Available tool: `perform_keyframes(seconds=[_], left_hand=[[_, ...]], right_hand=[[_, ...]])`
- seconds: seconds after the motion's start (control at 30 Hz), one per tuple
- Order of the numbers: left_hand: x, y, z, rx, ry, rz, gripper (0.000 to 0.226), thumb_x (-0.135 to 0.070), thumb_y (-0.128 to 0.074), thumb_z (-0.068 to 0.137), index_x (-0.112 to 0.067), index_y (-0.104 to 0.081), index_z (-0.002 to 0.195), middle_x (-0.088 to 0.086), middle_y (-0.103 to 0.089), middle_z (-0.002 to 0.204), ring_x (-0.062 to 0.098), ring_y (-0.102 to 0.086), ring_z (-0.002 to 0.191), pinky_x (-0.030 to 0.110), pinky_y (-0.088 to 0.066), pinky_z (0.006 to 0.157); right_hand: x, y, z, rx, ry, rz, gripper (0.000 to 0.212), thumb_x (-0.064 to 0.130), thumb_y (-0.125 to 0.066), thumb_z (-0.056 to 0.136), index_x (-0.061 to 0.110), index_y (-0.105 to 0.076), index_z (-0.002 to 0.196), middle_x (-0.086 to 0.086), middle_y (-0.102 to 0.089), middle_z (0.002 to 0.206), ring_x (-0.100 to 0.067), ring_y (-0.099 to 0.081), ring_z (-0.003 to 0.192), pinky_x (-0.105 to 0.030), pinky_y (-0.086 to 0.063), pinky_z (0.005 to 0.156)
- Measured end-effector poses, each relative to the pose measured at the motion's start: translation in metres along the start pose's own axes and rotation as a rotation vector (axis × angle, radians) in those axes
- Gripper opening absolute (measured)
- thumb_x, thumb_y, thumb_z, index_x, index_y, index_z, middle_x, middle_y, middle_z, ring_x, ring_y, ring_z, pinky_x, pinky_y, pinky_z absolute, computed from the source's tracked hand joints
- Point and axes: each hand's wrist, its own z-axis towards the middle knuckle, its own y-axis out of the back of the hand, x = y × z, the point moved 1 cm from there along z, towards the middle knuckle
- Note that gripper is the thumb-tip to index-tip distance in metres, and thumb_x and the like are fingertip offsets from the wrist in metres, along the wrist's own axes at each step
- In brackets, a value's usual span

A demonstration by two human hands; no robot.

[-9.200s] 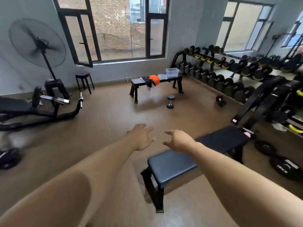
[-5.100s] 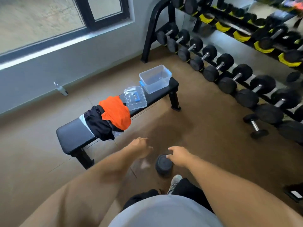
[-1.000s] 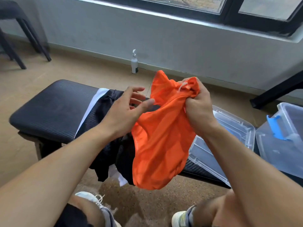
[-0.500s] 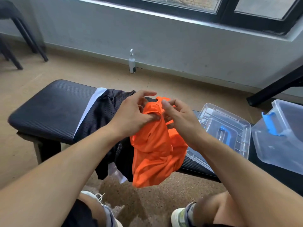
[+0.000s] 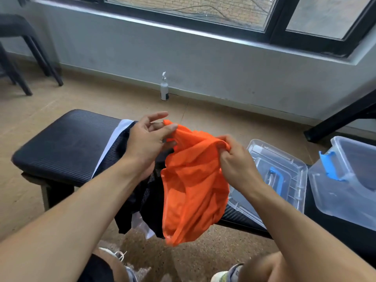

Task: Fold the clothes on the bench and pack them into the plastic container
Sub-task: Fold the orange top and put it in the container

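The padded black bench (image 5: 67, 143) has a ribbed, leathery top. On it, a black mesh garment (image 5: 150, 192) with white trim droops over the near edge. Above that, the left hand (image 5: 146, 141) and right hand (image 5: 238, 161) each pinch the thin, crumpled orange garment (image 5: 193, 190). Right of it on the bench lie a clear ridged lid (image 5: 284, 176) and the translucent plastic container (image 5: 345, 180) with a blue latch.
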Motion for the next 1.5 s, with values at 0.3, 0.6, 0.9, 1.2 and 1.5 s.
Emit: perform_keyframes(seconds=[0.3,0.6,0.9,1.2,1.5], left_hand=[[0.007,0.027,0.015,-0.009,-0.136,0.660,0.043,0.011,-0.061,0.075,-0.020,-0.073,0.102,0.000,-0.077,0.089,0.018,-0.076,0.088,0.038,-0.061,0.086],[0.011,0.022,0.019,0.128,-0.136,0.950,0.008,-0.032,-0.073,0.075,-0.025,-0.069,0.074,-0.001,-0.069,0.074,0.015,-0.064,0.074,0.039,-0.054,0.081],[0.009,0.012,0.012,0.150,-0.245,0.753,0.017,-0.026,-0.069,0.093,-0.010,-0.069,0.088,0.003,-0.072,0.084,0.011,-0.063,0.076,0.028,-0.050,0.076],[0.007,0.012,0.010,0.184,-0.247,0.655,0.029,-0.024,-0.089,0.074,-0.020,-0.066,0.091,-0.005,-0.062,0.074,0.004,-0.056,0.063,0.021,-0.049,0.061],[0.006,0.022,0.006,0.341,-0.125,0.791,0.012,-0.026,-0.083,0.081,-0.017,-0.077,0.084,0.006,-0.074,0.077,0.006,-0.063,0.068,0.022,-0.051,0.069]], right_hand=[[0.000,0.031,0.012,-0.120,-0.560,0.884,0.019,0.012,-0.053,0.094,0.015,-0.061,0.078,-0.006,-0.061,0.066,-0.019,-0.059,0.059,-0.035,-0.054,0.062],[-0.038,0.054,0.029,-0.069,-0.672,0.695,0.012,0.013,-0.054,0.092,0.010,-0.065,0.089,-0.011,-0.067,0.075,-0.020,-0.063,0.063,-0.032,-0.056,0.062],[-0.026,0.032,0.013,0.268,0.004,-0.001,0.054,0.026,-0.082,0.079,0.035,-0.060,0.129,0.011,-0.064,0.122,-0.003,-0.057,0.117,-0.025,-0.046,0.097],[-0.015,0.001,0.014,0.064,0.077,-0.054,0.020,0.034,-0.073,0.087,0.021,-0.062,0.077,0.007,-0.054,0.064,-0.013,-0.050,0.062,-0.029,-0.040,0.060],[-0.037,0.034,0.027,-0.247,-0.076,0.365,0.021,0.037,-0.058,0.098,0.025,-0.060,0.082,0.000,-0.055,0.074,-0.014,-0.047,0.068,-0.038,-0.039,0.064]])
